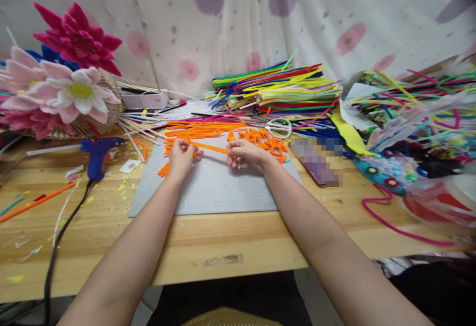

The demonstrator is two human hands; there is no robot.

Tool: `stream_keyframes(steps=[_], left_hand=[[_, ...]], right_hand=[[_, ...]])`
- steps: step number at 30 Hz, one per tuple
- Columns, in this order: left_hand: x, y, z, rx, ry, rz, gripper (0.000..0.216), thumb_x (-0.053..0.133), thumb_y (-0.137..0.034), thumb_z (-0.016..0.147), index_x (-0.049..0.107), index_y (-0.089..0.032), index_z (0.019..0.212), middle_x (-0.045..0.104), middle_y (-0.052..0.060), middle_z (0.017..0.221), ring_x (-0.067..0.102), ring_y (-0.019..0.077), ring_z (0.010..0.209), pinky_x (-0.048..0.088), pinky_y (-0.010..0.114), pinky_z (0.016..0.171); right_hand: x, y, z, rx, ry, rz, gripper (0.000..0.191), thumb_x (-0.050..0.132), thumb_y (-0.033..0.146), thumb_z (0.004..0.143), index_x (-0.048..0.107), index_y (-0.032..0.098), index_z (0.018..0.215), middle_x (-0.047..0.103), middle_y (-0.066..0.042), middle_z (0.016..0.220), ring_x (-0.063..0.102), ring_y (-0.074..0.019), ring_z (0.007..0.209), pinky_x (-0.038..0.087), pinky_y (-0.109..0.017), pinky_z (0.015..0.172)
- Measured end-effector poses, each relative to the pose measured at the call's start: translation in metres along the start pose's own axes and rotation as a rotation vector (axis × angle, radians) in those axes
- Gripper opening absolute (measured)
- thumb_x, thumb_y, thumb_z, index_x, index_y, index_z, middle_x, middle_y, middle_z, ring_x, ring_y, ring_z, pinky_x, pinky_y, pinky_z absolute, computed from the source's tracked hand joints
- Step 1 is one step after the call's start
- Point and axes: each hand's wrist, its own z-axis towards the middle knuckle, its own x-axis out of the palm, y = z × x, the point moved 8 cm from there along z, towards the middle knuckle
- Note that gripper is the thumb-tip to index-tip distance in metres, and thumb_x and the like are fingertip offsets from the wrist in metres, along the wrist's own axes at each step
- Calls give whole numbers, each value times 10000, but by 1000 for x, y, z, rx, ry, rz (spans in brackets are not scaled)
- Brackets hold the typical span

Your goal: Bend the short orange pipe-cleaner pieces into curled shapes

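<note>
An orange pipe cleaner stretches between my two hands above the grey cutting mat. My left hand pinches its left end, where a short bent piece sticks up. At the other end, the fingers of my right hand are closed on it. Behind my hands lies a pile of straight orange pipe cleaners, some partly hidden by my left hand. Several bent orange pieces are heaped just beyond my right hand. White-handled scissors rest at the back of the mat.
To the left sit a blue glue gun with a black cord and a basket of fuzzy flowers. Bundles of coloured pipe cleaners are stacked at the back. A blurred phone-like object and a plastic tub lie right.
</note>
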Motion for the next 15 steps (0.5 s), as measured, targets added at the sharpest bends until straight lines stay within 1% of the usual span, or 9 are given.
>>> stream_keyframes(steps=[3,6,12,15], left_hand=[[-1,1,0,-19,-11,-41,187,509,-141,722,351,-185,811,611,-16,683,659,143,590,535,259,494],[-1,0,0,-24,-16,-47,191,510,-127,722,345,-183,799,620,-11,696,665,146,607,535,250,491],[1,-1,-2,-29,4,-38,173,486,-109,744,343,-185,804,618,-15,661,655,144,559,533,261,480],[2,1,-1,-38,15,-23,148,498,-126,743,376,-172,813,631,5,667,657,146,573,534,261,492]], right_hand=[[-7,1,-3,-1,3,5,94,518,190,669,446,172,727,627,2,545,555,-89,415,411,-154,350],[-9,2,-4,-24,4,14,93,522,234,690,455,169,693,574,19,460,497,-79,351,378,-155,326],[-3,11,-5,-107,29,-13,193,501,282,728,436,164,590,503,34,371,393,-47,275,301,-144,294],[-1,12,-6,-111,46,-24,199,509,283,729,447,157,587,508,30,376,396,-44,279,301,-141,301]])
